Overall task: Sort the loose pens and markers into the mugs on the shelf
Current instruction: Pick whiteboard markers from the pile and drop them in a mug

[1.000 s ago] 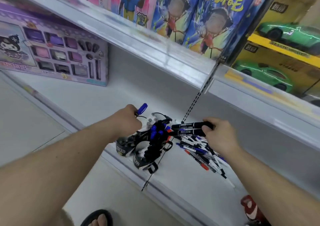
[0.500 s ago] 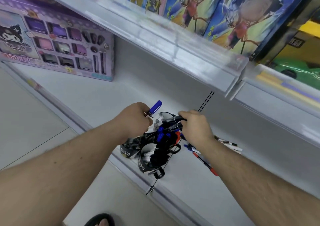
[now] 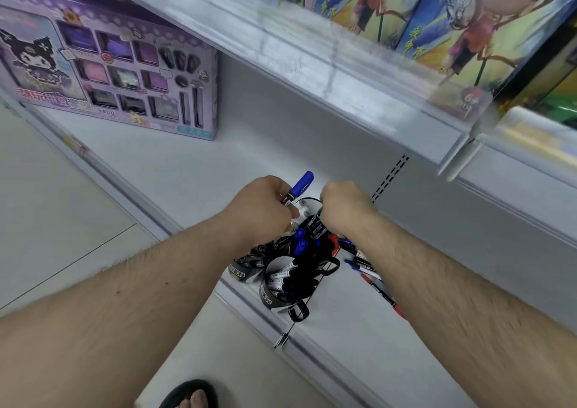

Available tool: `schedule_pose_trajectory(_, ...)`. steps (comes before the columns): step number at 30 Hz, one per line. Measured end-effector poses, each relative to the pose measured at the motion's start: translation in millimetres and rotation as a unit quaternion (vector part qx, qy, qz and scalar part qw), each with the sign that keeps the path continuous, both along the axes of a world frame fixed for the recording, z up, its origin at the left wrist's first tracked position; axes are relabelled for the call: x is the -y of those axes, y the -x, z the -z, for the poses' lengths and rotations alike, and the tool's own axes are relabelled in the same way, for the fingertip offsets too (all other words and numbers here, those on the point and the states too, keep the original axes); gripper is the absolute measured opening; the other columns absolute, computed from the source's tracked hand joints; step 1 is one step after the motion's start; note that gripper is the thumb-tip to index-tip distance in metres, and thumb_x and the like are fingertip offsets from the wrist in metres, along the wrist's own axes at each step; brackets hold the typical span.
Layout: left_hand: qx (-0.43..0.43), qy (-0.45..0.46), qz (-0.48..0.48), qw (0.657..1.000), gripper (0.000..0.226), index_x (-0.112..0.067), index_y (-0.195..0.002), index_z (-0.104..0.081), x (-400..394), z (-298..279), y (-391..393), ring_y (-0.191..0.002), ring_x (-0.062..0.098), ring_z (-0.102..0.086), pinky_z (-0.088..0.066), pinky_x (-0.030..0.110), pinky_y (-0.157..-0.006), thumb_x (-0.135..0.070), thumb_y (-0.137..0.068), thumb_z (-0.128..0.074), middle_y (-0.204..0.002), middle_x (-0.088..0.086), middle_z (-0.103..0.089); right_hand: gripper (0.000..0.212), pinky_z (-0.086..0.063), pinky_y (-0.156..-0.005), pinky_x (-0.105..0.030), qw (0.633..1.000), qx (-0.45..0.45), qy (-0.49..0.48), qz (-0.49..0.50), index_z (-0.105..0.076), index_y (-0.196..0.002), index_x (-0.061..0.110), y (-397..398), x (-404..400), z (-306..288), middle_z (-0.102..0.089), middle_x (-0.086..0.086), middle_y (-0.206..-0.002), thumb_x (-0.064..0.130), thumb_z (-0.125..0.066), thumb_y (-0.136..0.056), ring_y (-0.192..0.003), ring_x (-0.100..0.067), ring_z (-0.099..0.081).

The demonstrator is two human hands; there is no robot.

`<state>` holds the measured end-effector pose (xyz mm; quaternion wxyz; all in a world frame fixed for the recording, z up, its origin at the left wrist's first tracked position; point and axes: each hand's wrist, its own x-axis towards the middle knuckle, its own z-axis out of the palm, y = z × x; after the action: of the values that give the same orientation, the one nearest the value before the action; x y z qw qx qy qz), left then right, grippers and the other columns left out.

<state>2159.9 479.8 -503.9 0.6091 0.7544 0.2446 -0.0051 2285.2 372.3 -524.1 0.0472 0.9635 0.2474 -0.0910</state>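
Left hand [image 3: 265, 207] grips a blue-capped marker [image 3: 298, 187], cap up; right hand [image 3: 345, 209] clutches black markers [image 3: 317, 228] over the mugs. Both hover near the white shelf's [image 3: 187, 170] front edge, open shelf stretching left toward a purple toy box [image 3: 106, 70] printed "1900". Black-and-white mugs [image 3: 268, 293] hold markers; loose pens [image 3: 370, 270] lie just right.

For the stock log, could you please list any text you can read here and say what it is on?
"1900": purple cosmetics toy box, lower front edge.
"6+": clear shelf-edge strip, seen through it on the colourful cartoon box.
Black-and-white mug band label: blurred, unreadable.
Black marker barrel print: too small.
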Motion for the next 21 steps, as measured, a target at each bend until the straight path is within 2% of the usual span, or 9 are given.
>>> schedule_pose_trajectory(4, -0.004, -0.001, 0.007, 1.0, 0.031, -0.019, -0.102, -0.054, 0, -2, 2, -0.075, 0.023, -0.062, -0.056, 0.044, -0.084, 0.009, -0.087, -0.052, -0.106, 0.018, -0.067, 0.028, -0.03, -0.044, -0.027, 0.999, -0.008, 0.039, 0.001, -0.04, -0.064, 0.009, -5, -16, -6, -0.043, -0.005, -0.069, -0.004, -0.049, -0.087, -0.056, -0.016, -0.04)
schedule_pose_trajectory(7, -0.008, 0.008, 0.005, 1.0, 0.029, -0.018, -0.102, -0.053, -2, -3, 3, -0.073, 0.022, -0.062, -0.056, 0.046, -0.081, 0.008, -0.089, -0.053, -0.105, 0.018, -0.067, 0.024, -0.033, -0.044, -0.026, 0.997, -0.007, 0.072, -0.005, -0.044, -0.069, 0.01, -13, -26, 6, -0.048, -0.003, -0.072, 0.001, -0.055, -0.088, -0.059, -0.015, -0.044)
schedule_pose_trajectory(9, -0.009, 0.021, 0.0, 1.0, 0.029, -0.015, -0.107, -0.054, -2, -4, 2, -0.071, 0.02, -0.064, -0.058, 0.044, -0.078, 0.008, -0.089, -0.051, -0.103, 0.015, -0.068, 0.024, -0.034, -0.045, -0.026, 0.997, -0.021, 0.078, -0.012, -0.045, -0.072, 0.01, -19, -29, 23, -0.048, -0.002, -0.073, 0.013, -0.058, -0.092, -0.06, -0.014, -0.046)
schedule_pose_trajectory(13, 0.0, 0.034, -0.006, 0.999, 0.029, -0.012, -0.112, -0.055, -3, -6, 1, -0.07, 0.018, -0.065, -0.059, 0.036, -0.072, 0.006, -0.09, -0.052, -0.109, 0.017, -0.066, 0.012, -0.033, -0.049, -0.026, 1.0, -0.029, 0.005, -0.002, -0.053, -0.083, 0.014, -26, -20, 53, -0.054, -0.003, -0.083, 0.005, -0.049, -0.089, -0.072, -0.018, -0.05)
schedule_pose_trajectory(14, 0.002, 0.036, -0.008, 0.999, 0.029, -0.011, -0.113, -0.055, -4, -6, 2, -0.069, 0.017, -0.065, -0.059, 0.036, -0.073, 0.006, -0.09, -0.052, -0.109, 0.016, -0.066, 0.014, -0.034, -0.055, -0.026, 1.0, -0.019, -0.02, -0.008, -0.056, -0.088, 0.015, -26, -15, 60, -0.057, -0.005, -0.092, 0.005, -0.046, -0.089, -0.079, -0.021, -0.051)
schedule_pose_trajectory(16, 0.004, 0.039, -0.012, 0.999, 0.029, -0.011, -0.115, -0.055, -6, -6, 2, -0.069, 0.016, -0.064, -0.059, 0.036, -0.074, 0.006, -0.091, -0.052, -0.107, 0.014, -0.066, 0.022, -0.036, -0.071, -0.029, 0.998, 0.005, -0.059, -0.036, -0.058, -0.112, 0.015, -25, -2, 75, -0.06, -0.009, -0.109, 0.015, -0.042, -0.097, -0.096, -0.027, -0.051)
schedule_pose_trajectory(18, 0.005, 0.041, -0.018, 0.999, 0.029, -0.012, -0.114, -0.054, -8, -5, 3, -0.069, 0.016, -0.063, -0.058, 0.034, -0.073, 0.006, -0.091, -0.051, -0.105, 0.012, -0.066, 0.037, -0.034, -0.092, -0.038, 0.997, -0.019, -0.056, -0.041, -0.047, -0.133, 0.017, -20, 11, 92, -0.055, -0.005, -0.131, 0.035, -0.033, -0.103, -0.119, -0.029, -0.043)
schedule_pose_trajectory(20, 0.003, 0.043, -0.021, 0.999, 0.03, -0.012, -0.114, -0.054, -9, -4, 3, -0.071, 0.017, -0.063, -0.058, 0.032, -0.07, 0.007, -0.091, -0.05, -0.103, 0.011, -0.066, 0.061, -0.016, -0.113, -0.046, 0.994, -0.098, -0.037, -0.014, -0.02, -0.154, 0.02, -14, 18, 105, -0.021, 0.002, -0.161, 0.053, -0.024, -0.102, -0.144, -0.029, -0.017)
schedule_pose_trajectory(21, 0.003, 0.042, -0.02, 0.999, 0.03, -0.011, -0.115, -0.054, -8, -4, 3, -0.071, 0.017, -0.063, -0.058, 0.033, -0.07, 0.007, -0.091, -0.05, -0.102, 0.011, -0.066, 0.07, -0.007, -0.117, -0.048, 0.992, -0.125, -0.035, -0.002, -0.004, -0.157, 0.021, -13, 18, 110, -0.002, 0.003, -0.165, 0.059, -0.021, -0.1, -0.149, -0.027, -0.002)
